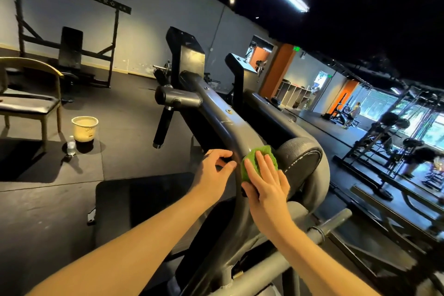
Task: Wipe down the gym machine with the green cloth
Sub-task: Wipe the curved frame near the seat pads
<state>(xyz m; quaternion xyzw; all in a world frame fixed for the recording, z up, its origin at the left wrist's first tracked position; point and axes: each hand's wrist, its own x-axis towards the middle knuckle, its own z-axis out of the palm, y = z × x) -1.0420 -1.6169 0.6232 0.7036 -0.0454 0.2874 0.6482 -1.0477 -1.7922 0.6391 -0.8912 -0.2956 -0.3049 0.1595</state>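
Observation:
The gym machine has a curved grey arm point(216, 113) running from the upper middle down to a black round pad point(300, 158). A folded green cloth point(260, 151) lies on the bend of that arm. My right hand point(266, 180) presses flat on the cloth with straight fingers. My left hand point(213, 170) holds the left edge of the same arm just beside the cloth, fingers and thumb curled around the tube. A black handle point(162, 127) sticks down from the arm farther up.
A cream bucket point(84, 128) and a small clear bottle point(71, 145) stand on the dark floor at left, near a wooden chair point(31, 103). A black bench pad point(144, 199) lies below my left arm. Racks and weight plates point(394, 142) fill the right side.

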